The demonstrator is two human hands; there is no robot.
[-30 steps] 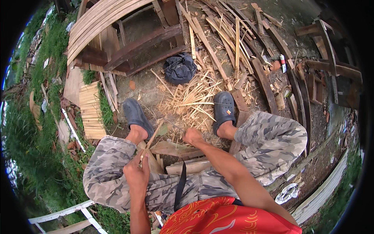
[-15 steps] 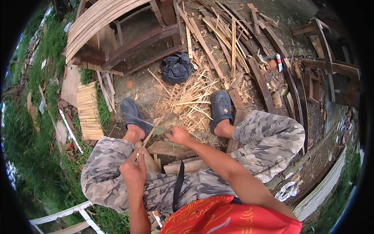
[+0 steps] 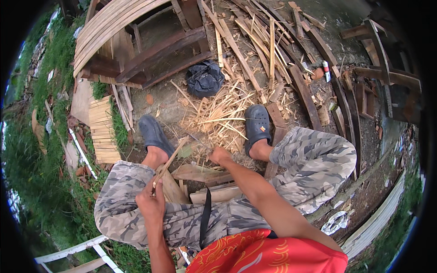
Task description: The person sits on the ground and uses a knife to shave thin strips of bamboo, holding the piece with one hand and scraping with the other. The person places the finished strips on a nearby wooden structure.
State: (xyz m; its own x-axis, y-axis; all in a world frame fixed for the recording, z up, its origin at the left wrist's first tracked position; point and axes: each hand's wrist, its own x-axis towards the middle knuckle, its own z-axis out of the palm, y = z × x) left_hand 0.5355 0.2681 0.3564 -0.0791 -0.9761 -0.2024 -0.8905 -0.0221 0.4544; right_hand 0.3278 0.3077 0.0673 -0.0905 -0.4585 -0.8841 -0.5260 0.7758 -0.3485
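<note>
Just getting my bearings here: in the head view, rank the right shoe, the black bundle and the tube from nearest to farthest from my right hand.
1. Right shoe: ahead and to the right of your right hand.
2. Black bundle: farther ahead, slightly left.
3. Tube: ahead and well to the right.

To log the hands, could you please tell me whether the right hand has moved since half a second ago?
Yes: judged against the pile of wood shavings, the right hand has shifted rightward, toward the right dark clog.
</note>
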